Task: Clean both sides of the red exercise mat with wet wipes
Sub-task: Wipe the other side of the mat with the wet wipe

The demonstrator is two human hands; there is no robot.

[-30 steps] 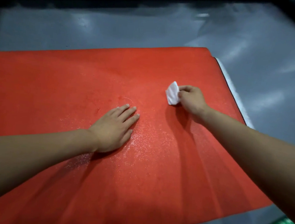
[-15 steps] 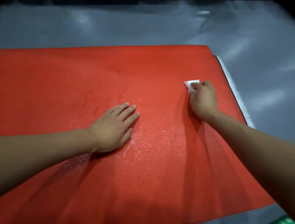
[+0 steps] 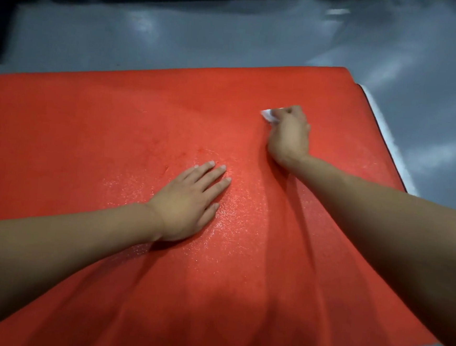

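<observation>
Left hand: flat, fingers straight, palm pressed on the red mat. Right hand: fingers curled around a white wet wipe, pressing it onto the mat beyond and right of the left hand. Mat surface glistens wet around the left hand. Mat lies on grey floor.

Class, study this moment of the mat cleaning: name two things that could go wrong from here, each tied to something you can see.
1. The wipe is bunched small in the right hand, so each stroke probably covers little and patches of the mat may be missed.
2. The left hand presses flat on a glistening, seemingly wet area; it could slip or re-soil it.
</observation>
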